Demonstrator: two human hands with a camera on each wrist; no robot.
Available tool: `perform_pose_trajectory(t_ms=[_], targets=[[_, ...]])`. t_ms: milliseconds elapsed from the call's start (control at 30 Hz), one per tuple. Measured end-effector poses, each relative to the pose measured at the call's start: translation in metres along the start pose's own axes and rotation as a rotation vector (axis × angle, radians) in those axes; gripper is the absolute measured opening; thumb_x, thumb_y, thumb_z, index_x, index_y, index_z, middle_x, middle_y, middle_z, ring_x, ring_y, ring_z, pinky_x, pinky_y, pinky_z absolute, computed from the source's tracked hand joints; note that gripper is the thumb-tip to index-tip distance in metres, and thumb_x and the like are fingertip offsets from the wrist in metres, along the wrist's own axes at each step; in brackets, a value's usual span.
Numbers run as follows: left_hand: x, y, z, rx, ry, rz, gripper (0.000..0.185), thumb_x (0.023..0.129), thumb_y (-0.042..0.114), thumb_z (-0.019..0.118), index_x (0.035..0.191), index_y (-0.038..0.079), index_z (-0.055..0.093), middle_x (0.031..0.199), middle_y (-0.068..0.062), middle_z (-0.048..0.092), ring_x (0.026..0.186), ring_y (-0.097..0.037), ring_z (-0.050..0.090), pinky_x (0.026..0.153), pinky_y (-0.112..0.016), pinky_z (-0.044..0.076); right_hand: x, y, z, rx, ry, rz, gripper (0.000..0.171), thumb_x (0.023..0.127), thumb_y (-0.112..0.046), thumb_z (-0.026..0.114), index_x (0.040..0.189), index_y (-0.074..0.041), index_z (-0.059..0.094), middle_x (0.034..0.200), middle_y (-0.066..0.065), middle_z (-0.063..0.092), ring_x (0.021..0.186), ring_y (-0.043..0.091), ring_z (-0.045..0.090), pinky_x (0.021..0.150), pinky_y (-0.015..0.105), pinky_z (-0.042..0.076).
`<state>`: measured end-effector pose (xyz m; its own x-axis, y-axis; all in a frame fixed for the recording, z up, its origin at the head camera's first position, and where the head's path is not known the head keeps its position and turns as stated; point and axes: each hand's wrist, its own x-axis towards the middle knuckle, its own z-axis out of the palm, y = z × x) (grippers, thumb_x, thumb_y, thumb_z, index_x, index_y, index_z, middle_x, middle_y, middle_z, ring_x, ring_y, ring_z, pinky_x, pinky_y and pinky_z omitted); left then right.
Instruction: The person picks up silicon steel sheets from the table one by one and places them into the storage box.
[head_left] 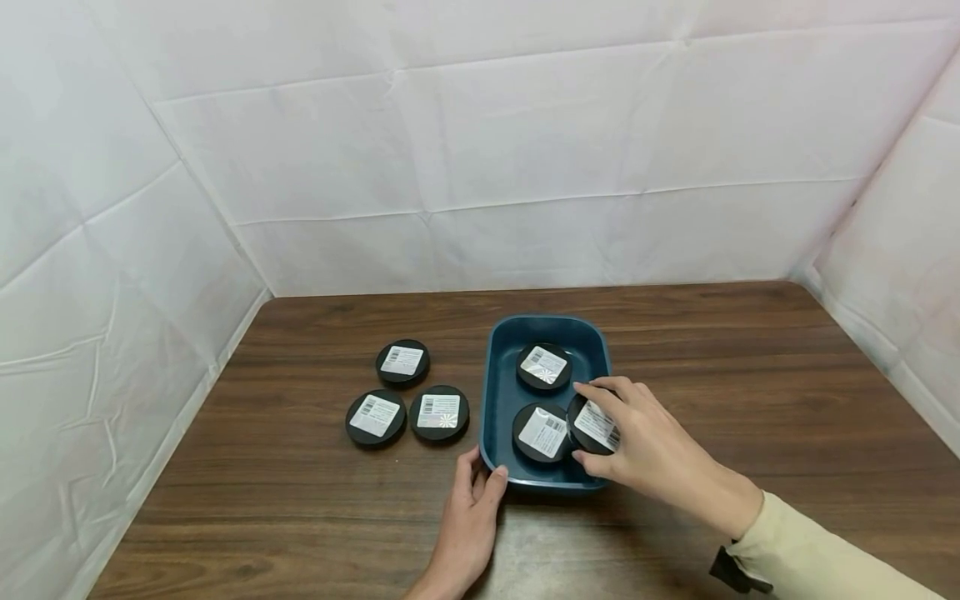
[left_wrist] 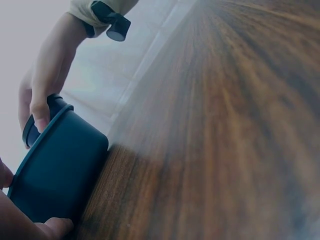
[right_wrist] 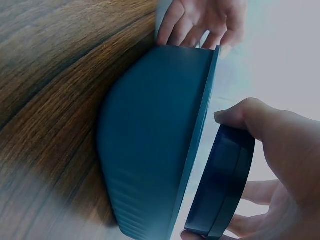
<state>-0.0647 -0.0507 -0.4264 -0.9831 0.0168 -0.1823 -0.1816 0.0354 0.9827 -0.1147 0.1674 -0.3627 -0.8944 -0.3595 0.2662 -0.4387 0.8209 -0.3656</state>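
While the head camera looks down on the wooden table (head_left: 750,392), the right hand (head_left: 645,450) holds a black round tin (head_left: 595,426) with curled fingers and thumb around its edge, tilted over the near right corner of the blue tray (head_left: 501,392). Two more tins lie flat inside the tray, one at the back (head_left: 543,366) and one in front (head_left: 542,433), each with a white label up. The left hand (head_left: 468,521) rests against the near left corner of the tray with straight fingers, probably to keep it from sliding. Three other tins (head_left: 405,396) lie on the table to the left of the tray, well apart from both hands. I cannot tell if the held tin already touches the tray floor, because the fingers cover its lower edge.

From the left wrist view, the tray's outer wall (left_wrist: 60,175) fills the lower left, and the right hand's fingers (left_wrist: 40,112) pinch the tin (left_wrist: 42,120) just above the rim. The left hand itself is cut off at the frame edge, and the table is blurred.

From the right wrist view, the tin (right_wrist: 225,185) is seen edge-on, clamped between thumb and fingers, just beside the tray's rim (right_wrist: 202,125). The left hand's fingers (right_wrist: 195,25) touch the far end of the tray. The tray's inside is hidden here.
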Motion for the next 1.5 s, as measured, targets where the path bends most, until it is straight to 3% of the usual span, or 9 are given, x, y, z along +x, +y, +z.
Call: perform_pose_trajectory(t_ms=[533, 933, 1233, 1500], targets=[[0.001, 0.001, -0.002, -0.009, -0.013, 0.005, 0.052, 0.106, 0.023, 0.049, 0.149, -0.001, 0.033, 0.159, -0.032, 0.027, 0.15, -0.041, 0.026, 0.121, -0.05, 0.031, 0.016, -0.001, 0.001, 0.029, -0.078, 0.019, 0.07, 0.073, -0.025, 0.082, 0.137, -0.01, 0.06, 0.135, 0.016, 0.058, 0.114, 0.031, 0.056, 0.086, 0.044, 0.054], [0.002, 0.0, -0.002, -0.018, 0.0, 0.022, 0.051, 0.106, 0.021, 0.05, 0.148, -0.002, 0.034, 0.158, -0.033, 0.029, 0.149, -0.04, 0.029, 0.12, -0.048, 0.032, 0.026, 0.002, 0.002, 0.014, -0.076, -0.025, 0.069, 0.075, -0.025, 0.082, 0.138, -0.007, 0.059, 0.134, 0.018, 0.058, 0.108, 0.029, 0.056, 0.081, 0.04, 0.054], [0.001, 0.0, 0.0, -0.029, -0.012, 0.001, 0.052, 0.106, 0.021, 0.049, 0.149, -0.002, 0.032, 0.159, -0.032, 0.028, 0.15, -0.04, 0.027, 0.12, -0.048, 0.032, 0.035, 0.01, 0.001, 0.045, -0.119, 0.009, 0.071, 0.078, -0.026, 0.084, 0.141, -0.007, 0.056, 0.14, 0.02, 0.055, 0.12, 0.037, 0.055, 0.093, 0.054, 0.056], [0.001, 0.0, -0.001, -0.016, -0.011, -0.008, 0.053, 0.106, 0.023, 0.049, 0.15, -0.001, 0.032, 0.16, -0.032, 0.027, 0.15, -0.04, 0.027, 0.12, -0.049, 0.032, 0.046, 0.015, 0.0, 0.043, -0.14, -0.022, 0.07, 0.08, -0.025, 0.082, 0.142, -0.008, 0.055, 0.142, 0.02, 0.053, 0.121, 0.037, 0.053, 0.093, 0.052, 0.056]])
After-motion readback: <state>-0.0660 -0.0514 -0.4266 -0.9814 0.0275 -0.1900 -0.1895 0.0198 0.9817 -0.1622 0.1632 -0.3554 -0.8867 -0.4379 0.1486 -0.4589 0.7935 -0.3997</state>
